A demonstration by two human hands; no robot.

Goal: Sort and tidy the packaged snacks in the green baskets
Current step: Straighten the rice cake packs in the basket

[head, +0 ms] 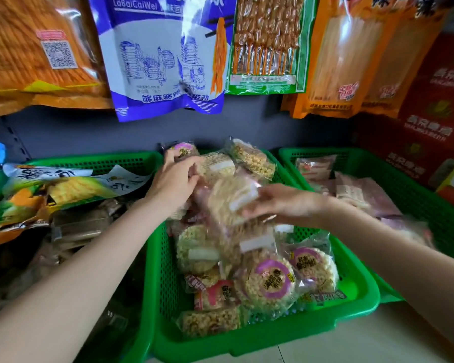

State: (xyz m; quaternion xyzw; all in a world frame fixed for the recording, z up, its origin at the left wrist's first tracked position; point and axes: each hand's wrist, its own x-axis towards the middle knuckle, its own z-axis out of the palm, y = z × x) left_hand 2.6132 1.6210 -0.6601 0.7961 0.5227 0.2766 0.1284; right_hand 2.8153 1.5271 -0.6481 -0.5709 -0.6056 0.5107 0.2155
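Head view: we sort rice cakes in the middle basket [362, 305].
Our right hand [283, 203] pinches a tilted rice-cake pack [231, 197]; our left hand [176, 179] grips packs at the far edge, hanging snack bags [165, 56] above.

Small shop: hanging snack bags [165, 56] on wall, green baskets [362, 297] of packaged snacks below.

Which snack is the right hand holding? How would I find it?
Look at the middle green basket, heaped with round rice-cake packs. Above the heap, the right hand grips a rice cake in clear wrap. It is raised off the pile and shows a plain white label, not the purple ring of the front packs.
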